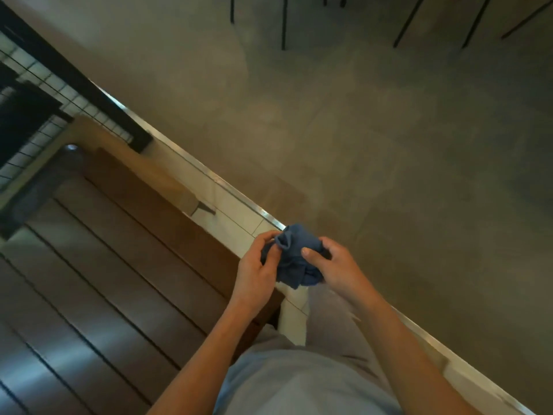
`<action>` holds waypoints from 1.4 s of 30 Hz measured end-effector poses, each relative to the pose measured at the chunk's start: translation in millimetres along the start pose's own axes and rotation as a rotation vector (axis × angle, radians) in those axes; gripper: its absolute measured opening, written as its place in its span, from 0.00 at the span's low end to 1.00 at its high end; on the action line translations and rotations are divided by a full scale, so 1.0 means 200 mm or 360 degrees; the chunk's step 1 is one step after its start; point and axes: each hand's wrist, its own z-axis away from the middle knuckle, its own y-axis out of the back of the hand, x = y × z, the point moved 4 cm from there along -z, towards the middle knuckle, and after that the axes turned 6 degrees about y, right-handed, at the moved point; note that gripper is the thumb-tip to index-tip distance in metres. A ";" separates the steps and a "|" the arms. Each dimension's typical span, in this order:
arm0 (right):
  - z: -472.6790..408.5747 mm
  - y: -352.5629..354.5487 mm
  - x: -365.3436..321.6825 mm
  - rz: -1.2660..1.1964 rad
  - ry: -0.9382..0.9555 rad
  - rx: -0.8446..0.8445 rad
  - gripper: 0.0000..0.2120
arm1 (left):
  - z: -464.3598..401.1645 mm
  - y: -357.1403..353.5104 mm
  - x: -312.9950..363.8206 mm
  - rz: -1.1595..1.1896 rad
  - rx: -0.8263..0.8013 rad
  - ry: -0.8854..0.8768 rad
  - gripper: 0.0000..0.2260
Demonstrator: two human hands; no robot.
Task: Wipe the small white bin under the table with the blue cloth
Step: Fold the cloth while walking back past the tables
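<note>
Both hands meet in front of the body: left hand (pixel 257 265) pinches one edge of the blue cloth (pixel 294 259), fingers curled into its folds, while right hand (pixel 332 265) grips the opposite side, thumb pressed on top. Cloth is bunched into a loose wad between them, held in the air above the edge of a wooden slatted bench (pixel 119 250) and a pale tiled ledge (pixel 227 211) with a metal trim. Concrete floor (pixel 419 160) lies beyond; thin dark furniture legs (pixel 283 22) stand at the far side. No small white bin is in view, so wiping appears not yet begun. Step in hand, as judged: readying the cloth. Folding it into a flat pad with a clean face outward would give firmer, more even contact than a crumpled ball.
</note>
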 end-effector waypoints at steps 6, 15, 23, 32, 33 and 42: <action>-0.22 0.27 -0.18 0.0068 0.0018 -0.0105 0.05 | -0.22 -0.21 0.17 0.0056 0.0210 0.0060 0.10; -0.56 0.52 -0.51 0.0151 0.0022 -0.0277 0.04 | -0.49 -0.38 0.47 0.0213 0.0388 0.0061 0.11; -0.94 0.53 -0.69 0.0239 0.0092 -0.0361 0.03 | -0.85 -0.34 0.55 0.0244 0.0513 0.0021 0.10; -1.70 0.32 -0.88 0.0478 0.0185 -0.0598 0.02 | -1.48 -0.10 0.52 0.0423 0.0784 0.0076 0.09; -1.78 0.27 -0.92 0.0533 0.0191 -0.0632 0.01 | -1.53 -0.05 0.52 0.0450 0.0830 0.0106 0.09; -2.23 -0.16 -1.28 0.0743 0.0249 -0.1049 0.01 | -1.79 0.33 0.65 0.0667 0.1219 0.0134 0.11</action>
